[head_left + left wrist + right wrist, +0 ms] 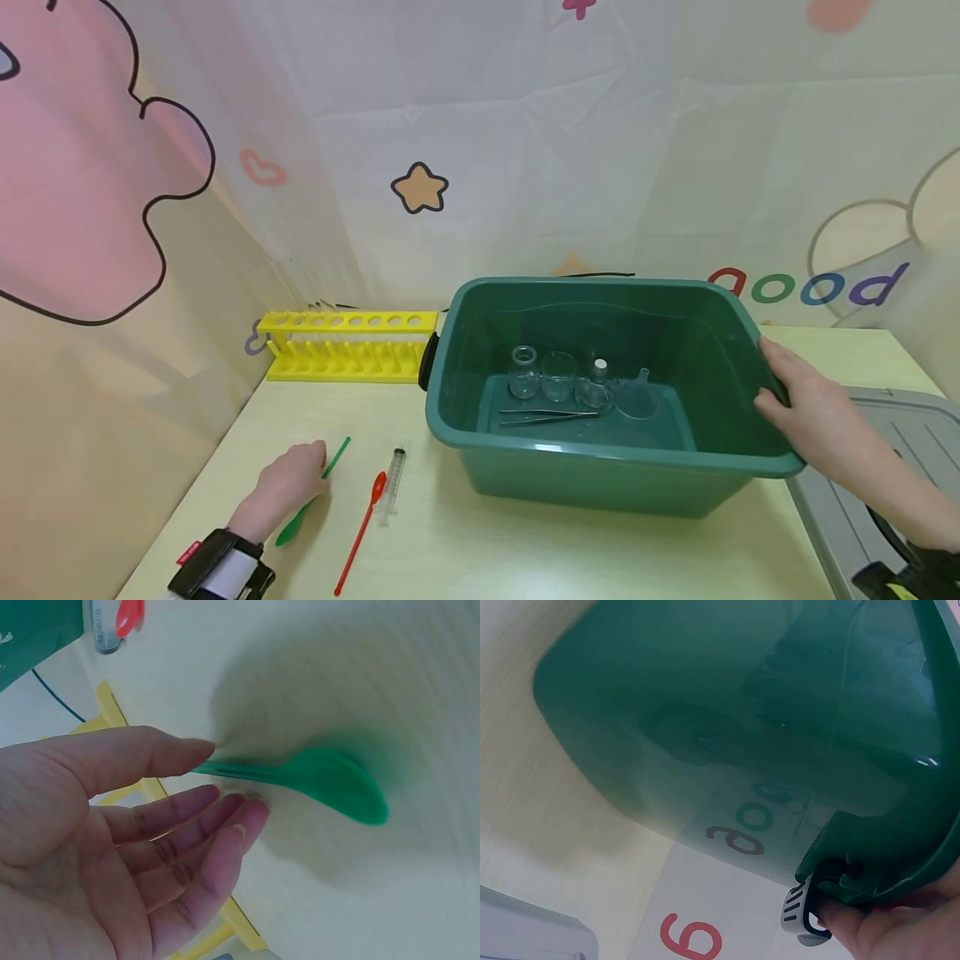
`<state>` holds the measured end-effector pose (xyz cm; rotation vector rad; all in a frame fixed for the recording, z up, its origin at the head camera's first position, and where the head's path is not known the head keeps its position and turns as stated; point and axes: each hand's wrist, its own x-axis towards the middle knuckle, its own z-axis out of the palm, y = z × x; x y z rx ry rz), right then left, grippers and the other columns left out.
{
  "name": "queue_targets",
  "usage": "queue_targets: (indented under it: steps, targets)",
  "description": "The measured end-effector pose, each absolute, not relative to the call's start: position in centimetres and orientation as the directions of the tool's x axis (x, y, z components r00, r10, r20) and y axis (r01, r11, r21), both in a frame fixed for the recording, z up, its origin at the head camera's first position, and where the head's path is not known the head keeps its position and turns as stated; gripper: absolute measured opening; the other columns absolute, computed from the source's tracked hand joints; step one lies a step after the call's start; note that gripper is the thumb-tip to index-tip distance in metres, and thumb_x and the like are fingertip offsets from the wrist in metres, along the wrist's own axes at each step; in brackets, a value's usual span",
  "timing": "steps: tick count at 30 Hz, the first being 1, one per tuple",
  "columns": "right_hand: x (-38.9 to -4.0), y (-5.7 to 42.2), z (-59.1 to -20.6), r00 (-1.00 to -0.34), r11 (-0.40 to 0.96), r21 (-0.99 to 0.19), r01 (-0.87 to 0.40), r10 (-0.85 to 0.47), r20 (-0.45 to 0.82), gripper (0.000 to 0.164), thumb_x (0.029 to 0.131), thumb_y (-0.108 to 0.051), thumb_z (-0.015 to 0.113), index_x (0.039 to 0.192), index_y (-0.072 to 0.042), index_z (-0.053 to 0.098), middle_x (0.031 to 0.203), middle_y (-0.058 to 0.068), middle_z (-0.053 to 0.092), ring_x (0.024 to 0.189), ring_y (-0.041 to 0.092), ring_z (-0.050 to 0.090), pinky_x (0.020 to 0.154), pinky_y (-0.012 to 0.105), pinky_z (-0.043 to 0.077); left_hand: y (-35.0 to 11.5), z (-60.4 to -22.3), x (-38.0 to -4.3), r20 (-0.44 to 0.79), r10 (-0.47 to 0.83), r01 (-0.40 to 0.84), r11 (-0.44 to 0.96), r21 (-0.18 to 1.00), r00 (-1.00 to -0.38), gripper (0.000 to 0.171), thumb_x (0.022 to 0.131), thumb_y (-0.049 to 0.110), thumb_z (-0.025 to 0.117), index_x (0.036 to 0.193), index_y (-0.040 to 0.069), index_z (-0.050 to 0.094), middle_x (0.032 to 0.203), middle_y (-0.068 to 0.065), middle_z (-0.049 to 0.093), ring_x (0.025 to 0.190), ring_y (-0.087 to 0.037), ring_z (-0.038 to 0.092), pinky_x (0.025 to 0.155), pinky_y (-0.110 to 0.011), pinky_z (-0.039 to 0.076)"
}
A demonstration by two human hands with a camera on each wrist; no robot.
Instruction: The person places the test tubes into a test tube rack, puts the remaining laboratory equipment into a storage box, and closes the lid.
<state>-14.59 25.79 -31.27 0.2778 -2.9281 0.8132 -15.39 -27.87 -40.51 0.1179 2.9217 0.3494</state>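
My left hand point(288, 483) pinches the thin handle of a green plastic spoon point(330, 784) between thumb and fingers, low over the table at the left. The spoon's bowl points toward the near edge. Beside it lie a red spoon point(377, 487) and a clear syringe point(393, 482). At the right, my right hand point(813, 408) grips the end rim of a green plastic tub point(585, 475), near its handle clip point(795, 909). Inside the tub are a small glass bottle point(523, 379), a glass beaker point(557, 387), a white-capped glass vessel point(596, 392), a round clear piece point(637, 400) and metal tweezers point(551, 418).
A yellow test tube rack point(345, 371) stands at the back left, close to the tub's left handle point(428, 361). A grey lid-like panel point(900, 433) lies at the right. Printed cloth point(525, 167) hangs behind the table.
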Motion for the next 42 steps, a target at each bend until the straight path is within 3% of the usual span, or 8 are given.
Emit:
queue_targets:
  steps: [22,28,37,42]
  targets:
    - [-14.7,25.8,-31.1,-0.982,0.846,-0.499,-0.188,-0.152,0.113,0.061,0.090,-0.002,0.041,0.137,0.012,0.005,0.135,0.037,0.015,0.112,0.057,0.027,0.079,0.066,0.027,-28.6,-41.0,-15.5,-0.103,0.152,0.123,0.962,0.245,-0.983,0.019,0.069,-0.009,0.058,0.072,0.006,0.046,0.062,-0.002,0.042,0.055,-0.017,0.041,0.047,-0.029,0.032]
    - [-14.6,25.8,-31.1,-0.981,0.844,-0.502,-0.192,-0.155,0.114,0.061,0.090,-0.001,0.041,0.137,0.012,0.005,0.135,0.038,0.015,0.111,0.058,0.027,0.078,0.066,0.027,-28.6,-39.0,-15.8,-0.051,0.181,0.167,0.963,0.213,-0.982,0.017,0.070,-0.007,0.060,0.076,0.005,0.049,0.068,-0.005,0.050,0.058,-0.020,0.046,0.046,-0.034,0.037]
    - [-14.6,25.6,-31.1,-0.982,0.845,-0.500,-0.188,-0.152,0.112,0.061,0.089,-0.001,0.041,0.137,0.012,0.005,0.135,0.038,0.016,0.110,0.058,0.028,0.078,0.066,0.028,-26.9,-34.5,-16.2,0.110,0.236,0.255,0.946,0.201,-0.965,0.017,0.068,-0.009,0.058,0.075,0.005,0.050,0.063,0.000,0.043,0.056,-0.018,0.043,0.044,-0.032,0.035]
    - [-14.6,25.8,-31.4,-0.976,0.840,-0.500,-0.211,-0.158,0.147,0.060,0.089,0.000,0.041,0.137,0.012,0.007,0.134,0.038,0.018,0.109,0.058,0.030,0.077,0.066,0.028,-25.0,-31.0,-16.7,0.234,0.285,0.325,0.932,0.158,-0.930,0.016,0.069,-0.011,0.054,0.077,0.003,0.054,0.064,-0.001,0.046,0.056,-0.018,0.044,0.044,-0.032,0.036]
